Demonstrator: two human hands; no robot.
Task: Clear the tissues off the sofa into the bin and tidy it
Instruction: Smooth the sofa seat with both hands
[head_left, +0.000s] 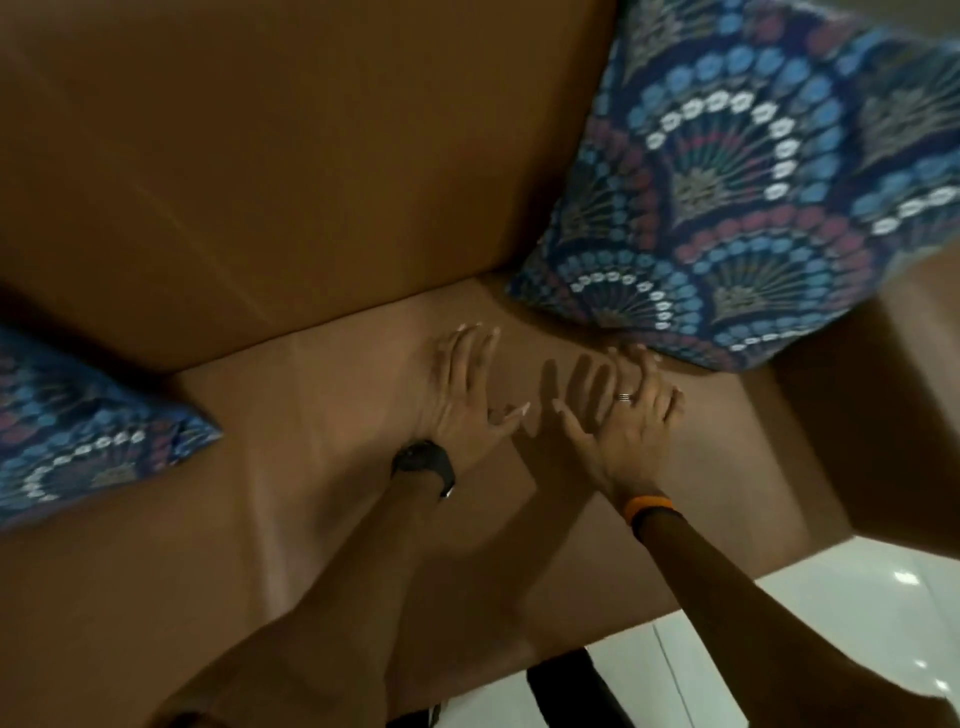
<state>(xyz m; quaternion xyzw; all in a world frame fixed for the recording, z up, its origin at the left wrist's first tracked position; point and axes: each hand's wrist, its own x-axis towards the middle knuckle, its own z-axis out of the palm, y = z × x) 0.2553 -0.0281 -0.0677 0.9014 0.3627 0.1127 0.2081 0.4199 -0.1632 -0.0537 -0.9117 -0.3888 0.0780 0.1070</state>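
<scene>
Two flat, spread hands, left (462, 384) and right (618, 415), press the seat (291, 467), holding nothing; no tissues or bin visible. Right fingertips touch the cushion (727, 208) ahead, so a careless sweep could knock it crooked.

Both arms reach up from the lower frame toward the centre. The left hand (457, 395) lies flat, fingers spread, a dark watch at its wrist. The right hand (623, 426), just beside it, is spread too, wearing a ring and an orange wristband.

Brown sofa (291, 171); cushions (737, 197) navy, blue-red-white fan pattern; orange wristband (649, 506); black watch (423, 464).
</scene>
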